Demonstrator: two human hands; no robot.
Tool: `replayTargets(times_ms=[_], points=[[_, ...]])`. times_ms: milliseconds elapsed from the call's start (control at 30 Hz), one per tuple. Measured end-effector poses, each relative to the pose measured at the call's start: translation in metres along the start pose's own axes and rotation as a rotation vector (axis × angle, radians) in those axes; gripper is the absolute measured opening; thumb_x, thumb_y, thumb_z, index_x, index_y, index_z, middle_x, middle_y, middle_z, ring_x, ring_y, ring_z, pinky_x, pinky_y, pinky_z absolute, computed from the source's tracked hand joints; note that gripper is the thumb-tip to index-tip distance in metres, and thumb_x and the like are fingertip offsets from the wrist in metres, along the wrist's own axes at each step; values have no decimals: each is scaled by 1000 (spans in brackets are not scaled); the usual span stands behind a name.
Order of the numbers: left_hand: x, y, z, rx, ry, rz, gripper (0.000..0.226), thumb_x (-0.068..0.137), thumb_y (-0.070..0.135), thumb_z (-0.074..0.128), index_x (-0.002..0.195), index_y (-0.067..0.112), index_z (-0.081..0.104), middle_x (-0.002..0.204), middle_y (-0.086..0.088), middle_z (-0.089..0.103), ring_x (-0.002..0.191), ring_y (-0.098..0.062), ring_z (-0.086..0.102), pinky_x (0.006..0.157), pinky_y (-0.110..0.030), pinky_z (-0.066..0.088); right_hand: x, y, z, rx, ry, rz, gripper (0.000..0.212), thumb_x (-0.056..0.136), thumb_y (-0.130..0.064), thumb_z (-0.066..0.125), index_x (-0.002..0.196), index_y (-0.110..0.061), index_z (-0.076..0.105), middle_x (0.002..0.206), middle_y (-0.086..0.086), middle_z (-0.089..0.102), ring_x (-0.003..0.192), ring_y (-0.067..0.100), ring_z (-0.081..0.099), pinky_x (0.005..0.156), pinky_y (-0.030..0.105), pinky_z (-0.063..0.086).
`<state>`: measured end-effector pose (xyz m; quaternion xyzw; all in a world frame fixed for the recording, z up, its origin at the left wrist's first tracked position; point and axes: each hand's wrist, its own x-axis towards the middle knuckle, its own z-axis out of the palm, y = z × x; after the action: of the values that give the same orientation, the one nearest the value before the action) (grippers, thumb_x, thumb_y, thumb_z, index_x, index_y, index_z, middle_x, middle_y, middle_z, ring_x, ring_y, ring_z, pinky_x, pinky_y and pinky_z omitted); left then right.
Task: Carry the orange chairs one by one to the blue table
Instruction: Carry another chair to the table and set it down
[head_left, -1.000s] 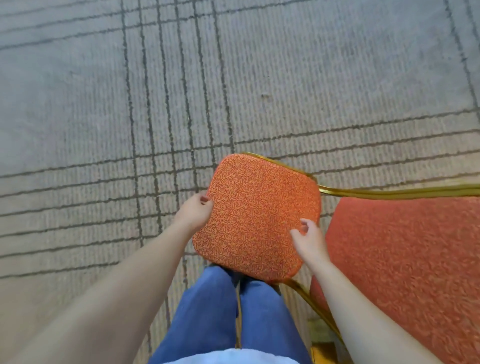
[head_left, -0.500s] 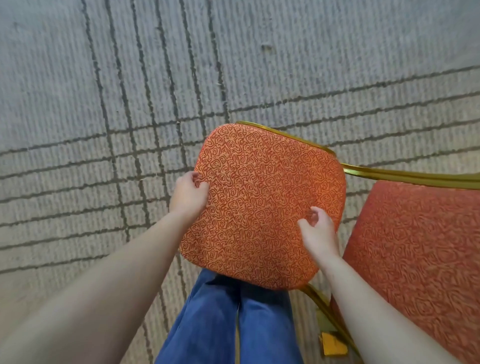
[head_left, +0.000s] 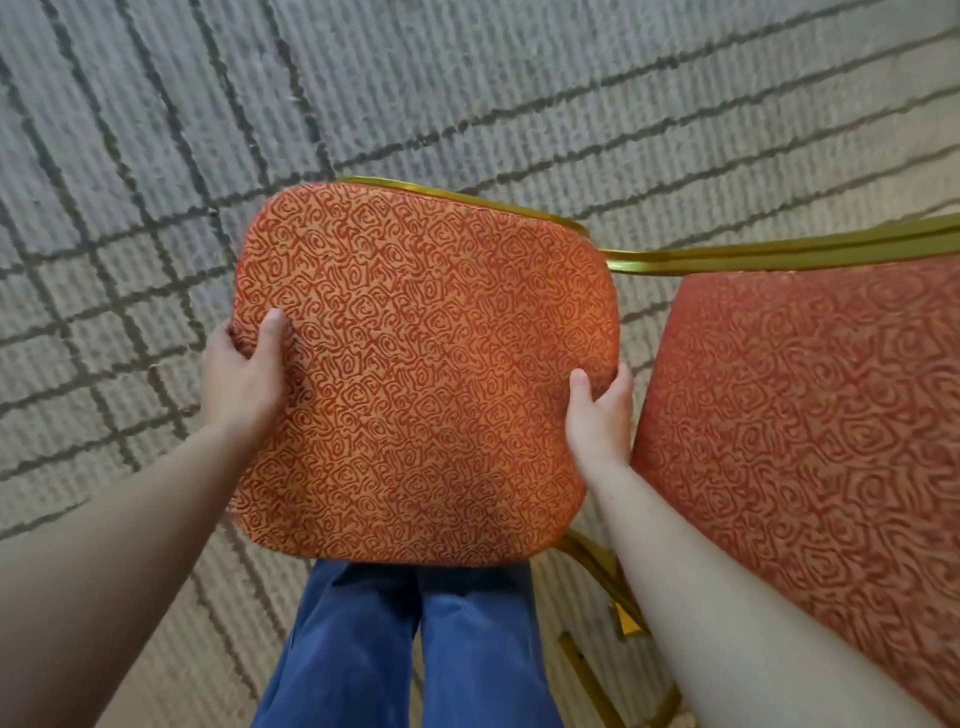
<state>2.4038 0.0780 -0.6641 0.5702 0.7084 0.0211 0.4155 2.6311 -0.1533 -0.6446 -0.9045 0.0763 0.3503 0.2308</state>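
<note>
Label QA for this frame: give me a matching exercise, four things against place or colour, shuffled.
1 left hand
2 right hand
3 second chair
4 jeans

a blue, below the seat
b grips the seat's left edge
c right of the seat
d grips the seat's right edge

Pairs: 1-b, 2-d, 3-c, 4-a

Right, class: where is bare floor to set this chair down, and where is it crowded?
Bare carpet lies ahead of the held chair and left of the left hand. Crowded on the right: the second chair stands close beside the right hand.
</note>
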Motion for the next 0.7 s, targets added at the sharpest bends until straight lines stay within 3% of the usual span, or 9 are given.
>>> replayTargets(times_ms=[167,300,367,533,633,700], points=[[13,-4,1,-26,25,-60,85,72,86,39,116,18,63,106,1,63,101,-18,57,88,-31,40,22,8,5,94,14,94,60,99,-52,38,145,-13,38,143,12,49,130,31,47,109,39,35],[23,-8,2,-9,89,-144,77,60,96,38,71,23,61,72,6,61,69,-12,57,75,-35,45,29,14,12,198,83,120,58,94,-58,43,131,-15,56,130,6,61,120,28,55,105,39,40],[28,-12,2,-11,78,-158,78,56,97,40,61,21,58,64,8,57,63,-9,54,71,-38,46,30,19,12,269,78,129,55,92,-60,48,124,-17,62,122,2,65,114,24,59,103,37,43],[32,-15,0,-16,54,-181,78,52,98,44,62,22,56,67,7,58,72,-17,58,73,-37,48,32,26,9,392,-62,172,63,84,-70,51,123,-23,65,116,-3,68,107,18,63,100,40,49],[30,-12,0,-75,3,-208,81,51,95,48,82,22,62,89,4,64,89,-18,60,85,-35,48,34,28,11,409,-62,194,62,79,-73,52,116,-25,67,112,-4,69,104,18,64,98,40,50],[27,-8,-2,-112,-50,-221,85,51,93,49,101,25,61,97,3,62,93,-19,57,84,-34,43,36,28,9,423,-85,219,55,79,-73,53,105,-27,69,105,-5,71,99,17,66,92,36,52]])
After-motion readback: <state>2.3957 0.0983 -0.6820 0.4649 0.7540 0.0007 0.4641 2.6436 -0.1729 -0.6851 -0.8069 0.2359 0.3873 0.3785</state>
